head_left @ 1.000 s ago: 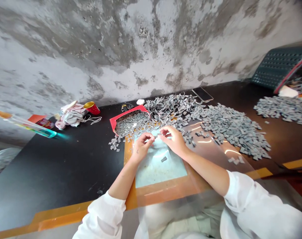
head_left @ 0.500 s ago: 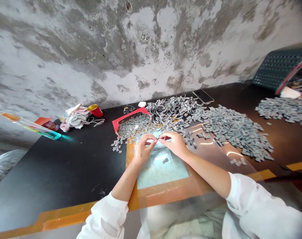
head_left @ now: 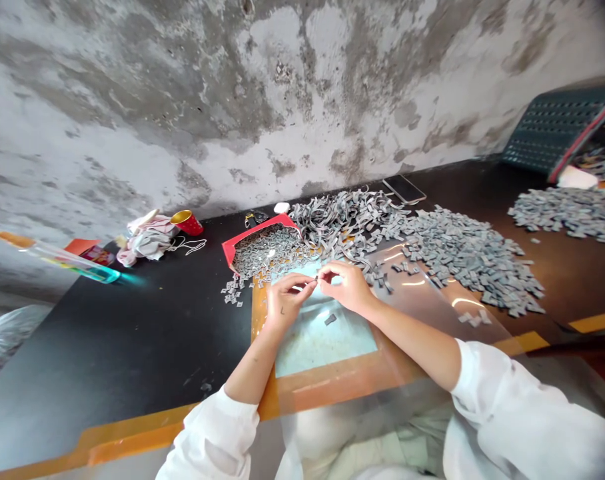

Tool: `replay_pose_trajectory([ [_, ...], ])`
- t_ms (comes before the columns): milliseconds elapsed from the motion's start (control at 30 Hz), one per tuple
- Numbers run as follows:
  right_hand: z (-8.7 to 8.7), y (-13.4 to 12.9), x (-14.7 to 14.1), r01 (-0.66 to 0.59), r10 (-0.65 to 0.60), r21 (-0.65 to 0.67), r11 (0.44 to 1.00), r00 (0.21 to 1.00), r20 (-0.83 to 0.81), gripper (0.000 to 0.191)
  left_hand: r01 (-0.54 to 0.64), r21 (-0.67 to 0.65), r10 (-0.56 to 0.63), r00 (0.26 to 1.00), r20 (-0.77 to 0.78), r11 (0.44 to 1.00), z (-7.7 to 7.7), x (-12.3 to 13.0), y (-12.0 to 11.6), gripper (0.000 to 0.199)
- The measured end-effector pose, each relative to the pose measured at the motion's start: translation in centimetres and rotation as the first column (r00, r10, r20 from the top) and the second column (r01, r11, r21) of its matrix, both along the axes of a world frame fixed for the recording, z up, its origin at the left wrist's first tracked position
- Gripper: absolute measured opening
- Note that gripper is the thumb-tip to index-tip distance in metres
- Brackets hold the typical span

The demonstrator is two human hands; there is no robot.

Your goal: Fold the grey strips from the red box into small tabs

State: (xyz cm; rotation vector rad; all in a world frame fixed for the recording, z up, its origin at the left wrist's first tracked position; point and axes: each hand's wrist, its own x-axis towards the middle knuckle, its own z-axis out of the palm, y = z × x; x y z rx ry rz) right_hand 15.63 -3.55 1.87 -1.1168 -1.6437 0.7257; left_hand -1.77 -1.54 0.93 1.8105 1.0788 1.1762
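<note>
My left hand [head_left: 288, 299] and my right hand [head_left: 348, 285] meet fingertip to fingertip, both closed in a pinch. Between them shows a tiny dark grey piece [head_left: 316, 279], mostly hidden by the fingers. Below the hands, one loose grey piece [head_left: 330, 320] lies on a pale blue-green sheet [head_left: 322, 350] under clear plastic. Just beyond my left hand, a red-edged open box [head_left: 227, 250] lies with many small grey pieces [head_left: 267, 253] spilling from it. Behind my right hand is a heap of grey strips [head_left: 352, 217].
Short grey pieces [head_left: 475, 257] form a big pile at right, another pile [head_left: 577, 213] farther off by a dark perforated basket [head_left: 547, 130]. A phone [head_left: 405, 189] lies near the wall. Leftward are a red cup [head_left: 188, 223], crumpled cloth [head_left: 152, 237] and a clear tube [head_left: 67, 260].
The hands stay together in nearly the same place, the fingertips shifting slightly so that the dark piece shows more. The whole view has shifted a little; the loose piece on the sheet stays put.
</note>
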Motion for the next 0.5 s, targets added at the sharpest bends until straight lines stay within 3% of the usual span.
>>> replay_pose_trajectory([
  [200,-0.25,0.12,-0.21,-0.045,0.036,-0.071,0.996,0.991,-0.133,0.005,-0.015,-0.124,0.023,0.998,0.058,0.992,-0.4,0.19,0.08,0.019],
  [500,-0.94,0.22,-0.29,-0.011,0.003,-0.083,0.996,0.995,-0.101,0.005,0.021,-0.201,-0.004,0.996,0.088,0.979,-0.77,0.05,-0.02,0.022],
])
